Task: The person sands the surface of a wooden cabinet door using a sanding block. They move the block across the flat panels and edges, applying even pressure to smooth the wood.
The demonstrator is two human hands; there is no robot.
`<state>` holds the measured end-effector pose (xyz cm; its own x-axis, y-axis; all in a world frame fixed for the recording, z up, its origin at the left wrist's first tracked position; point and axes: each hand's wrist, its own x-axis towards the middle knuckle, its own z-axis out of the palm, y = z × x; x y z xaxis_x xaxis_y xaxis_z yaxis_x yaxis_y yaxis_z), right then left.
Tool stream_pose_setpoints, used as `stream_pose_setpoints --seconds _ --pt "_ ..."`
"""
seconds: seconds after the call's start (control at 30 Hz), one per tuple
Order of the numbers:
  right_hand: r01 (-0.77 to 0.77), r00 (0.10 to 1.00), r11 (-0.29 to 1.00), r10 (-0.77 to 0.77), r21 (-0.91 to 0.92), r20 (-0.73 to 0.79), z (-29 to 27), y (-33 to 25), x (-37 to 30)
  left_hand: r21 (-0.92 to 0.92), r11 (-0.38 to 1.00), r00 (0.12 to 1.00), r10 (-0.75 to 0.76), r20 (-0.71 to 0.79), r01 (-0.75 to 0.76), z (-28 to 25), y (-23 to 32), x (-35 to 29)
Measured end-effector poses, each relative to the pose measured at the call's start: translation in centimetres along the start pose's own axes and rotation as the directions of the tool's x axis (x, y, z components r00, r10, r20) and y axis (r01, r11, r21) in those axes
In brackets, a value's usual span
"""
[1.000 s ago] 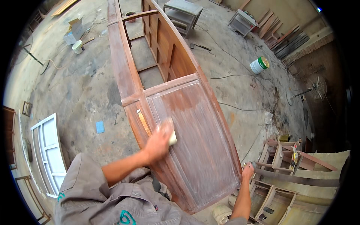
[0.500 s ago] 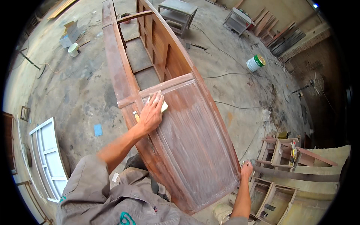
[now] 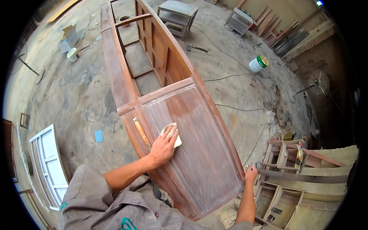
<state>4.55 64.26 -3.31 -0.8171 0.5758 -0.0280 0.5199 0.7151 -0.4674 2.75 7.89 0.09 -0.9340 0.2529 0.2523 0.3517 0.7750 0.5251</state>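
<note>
In front of me lies a long reddish-brown panelled wooden piece (image 3: 205, 142), its near panel covered in a whitish, streaky film. My left hand (image 3: 165, 143) is closed over a pale yellow sanding pad (image 3: 178, 142), pressed flat on the left part of that panel. White dust or residue coats the fingertips. At the right edge of the piece, my right hand (image 3: 251, 173) has its fingers curled; a small object seems to be in them, too small to name. A narrow yellowish strip (image 3: 141, 132) shows on the left rail.
A pale panelled board (image 3: 50, 161) and blue sheet (image 3: 99, 136) lie left. Wooden frames (image 3: 283, 157) stand close by my right hand. A white-and-green bucket (image 3: 258, 64), cables, a fan (image 3: 320, 83) and a grey side table (image 3: 178, 15) are farther off.
My left hand has slid the sanding pad from the panel's far left corner toward me, down the panel. More of the yellowish strip shows. The right hand stays at the edge.
</note>
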Motion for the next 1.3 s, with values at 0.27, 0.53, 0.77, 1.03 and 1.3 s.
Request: stream_pose_setpoints --seconds 0.27,0.53,0.77,1.03,1.3 --pt "0.032 0.999 0.999 -0.033 -0.038 -0.02 0.5 0.2 0.1 0.094 0.992 0.996 -0.085 -0.036 0.088 0.4 -0.2 2.1" --pt "0.052 0.998 0.995 -0.054 -0.09 -0.019 0.0 -0.8 0.0 0.095 0.97 0.973 -0.215 -0.079 0.222 -0.8 -4.1 6.8" --pt "0.027 0.999 0.994 -0.029 -0.11 -0.015 0.1 -0.9 0.1 -0.024 0.986 0.975 -0.166 -0.146 0.164 -1.8 -7.3 8.8" --pt "0.025 0.999 0.995 -0.028 -0.096 -0.025 0.0 -0.4 -0.3 0.051 0.983 0.984 -0.176 0.013 0.175 -1.3 -3.6 7.4" --pt "0.041 0.998 0.994 -0.046 -0.1 -0.046 -0.5 -2.5 -1.2 0.104 0.993 0.998 -0.062 0.003 0.061 1.0 -1.1 5.0"
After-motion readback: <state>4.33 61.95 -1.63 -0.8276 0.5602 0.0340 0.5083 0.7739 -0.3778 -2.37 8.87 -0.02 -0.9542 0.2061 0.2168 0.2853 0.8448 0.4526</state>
